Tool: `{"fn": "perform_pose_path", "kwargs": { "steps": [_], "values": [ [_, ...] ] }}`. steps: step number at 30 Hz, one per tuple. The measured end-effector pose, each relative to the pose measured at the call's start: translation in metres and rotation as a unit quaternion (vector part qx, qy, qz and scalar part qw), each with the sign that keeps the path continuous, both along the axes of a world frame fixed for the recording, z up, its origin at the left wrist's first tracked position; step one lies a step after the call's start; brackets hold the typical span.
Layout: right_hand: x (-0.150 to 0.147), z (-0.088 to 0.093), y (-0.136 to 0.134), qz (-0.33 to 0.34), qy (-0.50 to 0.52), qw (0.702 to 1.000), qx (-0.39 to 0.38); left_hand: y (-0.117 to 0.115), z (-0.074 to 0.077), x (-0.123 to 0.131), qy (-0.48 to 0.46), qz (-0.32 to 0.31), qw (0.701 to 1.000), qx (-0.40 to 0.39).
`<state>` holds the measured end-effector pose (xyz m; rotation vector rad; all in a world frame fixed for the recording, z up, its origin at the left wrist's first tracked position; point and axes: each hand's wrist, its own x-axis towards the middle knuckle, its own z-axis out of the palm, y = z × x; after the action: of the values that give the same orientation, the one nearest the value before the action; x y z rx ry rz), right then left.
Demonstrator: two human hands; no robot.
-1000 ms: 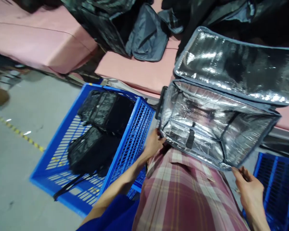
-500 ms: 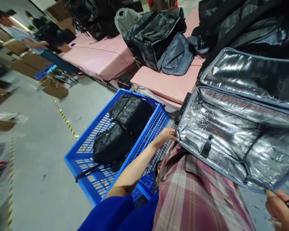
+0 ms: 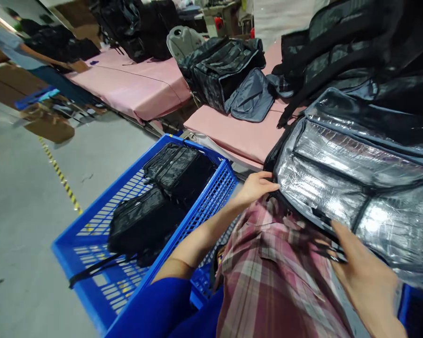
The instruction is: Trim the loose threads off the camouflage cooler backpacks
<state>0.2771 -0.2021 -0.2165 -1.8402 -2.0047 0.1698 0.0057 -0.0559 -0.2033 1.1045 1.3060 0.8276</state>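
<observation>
Open surface (image 3: 238, 141) lies ahead of the left hand (image 3: 257, 188), between crate (image 3: 65, 256) and camouflage bag (image 3: 209, 77); the lid (image 3: 359, 112) and dark bags (image 3: 341, 42) block the way beyond the silver-lined bag (image 3: 324, 173)

One camera looks forward and down from the person's head. The open bag with shiny silver lining (image 3: 324, 180) is near, and the flat pink-covered table (image 3: 137, 89) reaches farther off.
</observation>
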Motion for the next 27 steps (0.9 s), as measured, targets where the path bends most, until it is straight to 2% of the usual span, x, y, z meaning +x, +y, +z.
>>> {"fn": "perform_pose_path", "kwargs": {
  "steps": [2,5,8,10,13,16,19,21,23,25,27],
  "values": [
    [-0.020,0.006,0.028,0.028,-0.098,0.993,0.054,-0.001,-0.002,0.008,0.024,-0.025,0.999,0.035],
    [-0.030,0.007,0.055,0.016,-0.132,0.986,0.102,-0.016,-0.020,0.014,0.125,-0.033,0.982,0.140],
    [-0.025,0.004,0.061,-0.001,-0.115,0.988,0.108,-0.035,-0.042,0.014,0.214,-0.004,0.941,0.262],
    [-0.021,0.002,0.060,-0.010,-0.113,0.989,0.096,-0.042,-0.051,0.010,0.254,0.002,0.917,0.307],
    [-0.019,0.001,0.058,-0.019,-0.115,0.990,0.078,-0.042,-0.050,-0.007,0.281,-0.071,0.898,0.332],
    [-0.019,0.000,0.054,-0.020,-0.124,0.991,0.054,-0.032,-0.040,-0.032,0.284,-0.143,0.892,0.321],
    [-0.019,0.003,0.045,0.001,-0.112,0.991,0.071,-0.016,-0.041,-0.055,0.279,-0.130,0.909,0.281],
    [-0.021,0.006,0.039,0.031,-0.081,0.993,0.086,-0.003,-0.053,-0.063,0.265,-0.104,0.933,0.219],
    [-0.027,0.008,0.035,0.066,-0.043,0.994,0.077,0.007,-0.072,-0.065,0.246,-0.096,0.954,0.143],
    [-0.034,0.007,0.032,0.093,-0.016,0.994,0.056,0.014,-0.091,-0.062,0.236,-0.096,0.963,0.085],
    [-0.040,0.001,0.030,0.109,-0.004,0.993,0.039,0.015,-0.104,-0.059,0.238,-0.092,0.965,0.058]
  ]
}}
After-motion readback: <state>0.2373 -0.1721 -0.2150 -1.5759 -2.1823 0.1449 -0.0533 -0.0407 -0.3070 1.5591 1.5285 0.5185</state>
